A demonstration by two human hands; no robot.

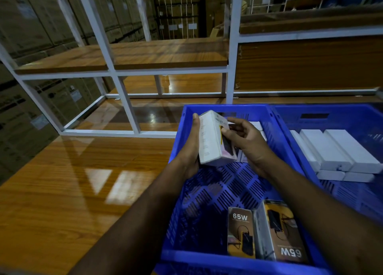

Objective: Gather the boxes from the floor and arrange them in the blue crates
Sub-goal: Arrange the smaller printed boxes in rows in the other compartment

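A white box (209,142) with dark print on one face is held over the nearer blue crate (182,117). My left hand (191,146) grips its left side. My right hand (246,142) pinches its right edge with thumb and fingers. Two orange-and-black boxes marked 65W (240,233) lie flat in the crate's near right corner. More white boxes (257,126) show at the crate's far side, partly hidden by my right hand. A second blue crate (323,113) on the right holds several white boxes (335,150) stacked in rows.
Both crates stand on a glossy wooden floor (72,181). A white metal shelf frame (122,96) with wooden boards rises behind them. Stacked cardboard cartons (31,26) fill the left and the background.
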